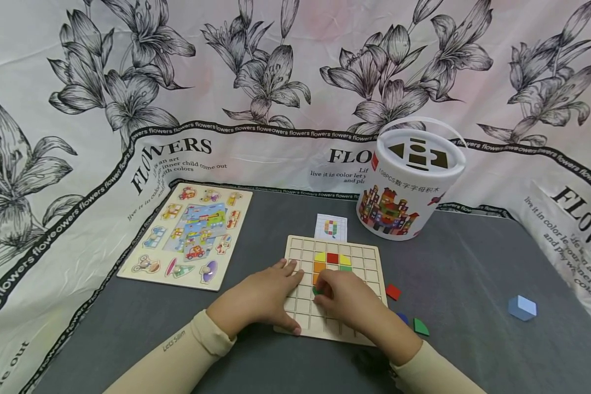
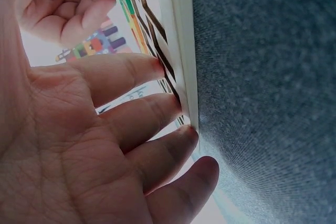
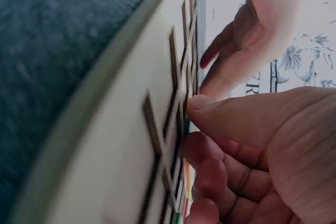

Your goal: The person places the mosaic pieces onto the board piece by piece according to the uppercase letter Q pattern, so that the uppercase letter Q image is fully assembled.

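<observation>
A wooden grid board lies on the dark grey table. My left hand rests along its left side, fingers extended, with fingertips at the board's edge in the left wrist view. With thumb and fingers, my right hand pinches a small green tile against the grid, below an orange tile. Above sit a red tile and two yellow corner tiles, and a green tile is at the right. The right hand hides part of the grid. Behind the board lies a card with a coloured tile pattern.
Right of the board lie a red tile, a partly hidden blue tile and a green rounded tile. A white bucket stands behind. A light blue cube sits far right, a picture puzzle board at left.
</observation>
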